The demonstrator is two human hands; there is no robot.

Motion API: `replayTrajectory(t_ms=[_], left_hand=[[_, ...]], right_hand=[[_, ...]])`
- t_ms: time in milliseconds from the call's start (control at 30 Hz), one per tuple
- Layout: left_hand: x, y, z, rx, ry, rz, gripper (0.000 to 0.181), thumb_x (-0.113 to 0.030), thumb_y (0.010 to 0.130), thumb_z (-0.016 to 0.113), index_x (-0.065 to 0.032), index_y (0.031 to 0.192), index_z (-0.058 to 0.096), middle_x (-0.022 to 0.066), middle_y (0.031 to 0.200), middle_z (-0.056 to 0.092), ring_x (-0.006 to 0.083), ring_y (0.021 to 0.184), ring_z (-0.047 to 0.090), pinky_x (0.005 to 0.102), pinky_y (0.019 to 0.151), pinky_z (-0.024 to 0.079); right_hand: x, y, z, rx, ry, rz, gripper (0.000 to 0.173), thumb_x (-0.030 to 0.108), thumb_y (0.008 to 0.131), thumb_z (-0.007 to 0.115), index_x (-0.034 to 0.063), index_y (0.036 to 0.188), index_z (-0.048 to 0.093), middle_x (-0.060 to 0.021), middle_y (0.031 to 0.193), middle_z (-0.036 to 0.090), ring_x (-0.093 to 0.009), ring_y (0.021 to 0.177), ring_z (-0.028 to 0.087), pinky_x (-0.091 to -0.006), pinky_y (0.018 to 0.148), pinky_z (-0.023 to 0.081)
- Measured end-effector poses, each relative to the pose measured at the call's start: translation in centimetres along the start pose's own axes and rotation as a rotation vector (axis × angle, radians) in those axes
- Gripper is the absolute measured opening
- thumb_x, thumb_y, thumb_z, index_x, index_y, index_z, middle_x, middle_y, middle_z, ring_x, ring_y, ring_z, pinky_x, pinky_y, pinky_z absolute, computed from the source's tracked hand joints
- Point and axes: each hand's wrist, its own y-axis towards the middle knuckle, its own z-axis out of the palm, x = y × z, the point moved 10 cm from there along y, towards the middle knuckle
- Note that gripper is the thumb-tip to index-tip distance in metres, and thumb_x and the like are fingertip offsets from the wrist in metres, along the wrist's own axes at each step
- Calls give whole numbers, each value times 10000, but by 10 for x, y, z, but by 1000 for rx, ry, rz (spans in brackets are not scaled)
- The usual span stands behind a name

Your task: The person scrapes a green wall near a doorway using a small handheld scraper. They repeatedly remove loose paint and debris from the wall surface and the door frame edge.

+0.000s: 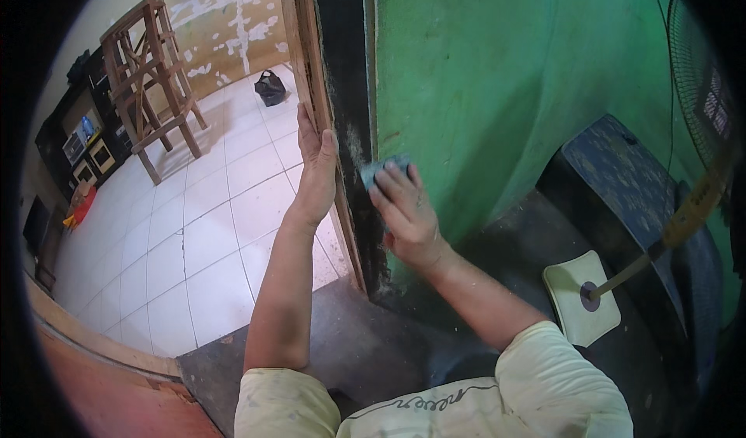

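My right hand (405, 211) grips a blue-grey pad (373, 173), possibly folded sandpaper. Its left end rests against the black-painted strip (344, 48) of the door frame, beside the green wall. Pale, dusty scuffs mark the black paint just above and left of the pad. Against the bare wooden edge of the door jamb (306, 53), my left hand (317, 170) lies flat, fingers pointing up and thumb apart. Nothing is held in it. Part of the pad is hidden under my right fingers.
Through the doorway, a tall wooden stand (154, 82) and a black plastic bag (270, 88) are on the white tiled floor (210, 246). At right are a large floor fan (696, 82), with its square base (583, 315), and a dark blue patterned box-like piece (623, 170). An orange-red panel (116, 385) is lower left.
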Motion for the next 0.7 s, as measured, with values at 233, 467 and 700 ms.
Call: replayTrajectory(t_ms=[233,467,700], left_hand=[[1,6,4,63,-325,8,797,-624,1065,173,-127,1633,-82,56,1715,-5,207,1572,23,375,1277,44],[12,5,-4,49,-293,26,831,-656,1049,162,-119,1631,-88,64,1715,2,205,1574,28,368,1277,26],[-21,-3,6,35,-249,-29,869,-688,1029,124,-99,1621,-119,68,1714,-34,207,1574,-7,368,1277,19]], right_hand=[[-5,38,-17,-60,-1,24,576,-70,639,646,-57,1214,646,-234,1352,583,-418,1338,528,-629,1154,334],[-8,55,-19,-100,-15,-43,555,-57,642,656,-42,1197,661,-225,1289,617,-420,1294,553,-605,1147,361],[-47,251,-115,-470,-219,-93,233,28,863,546,5,1014,722,-226,994,707,-422,949,679,-495,846,529]])
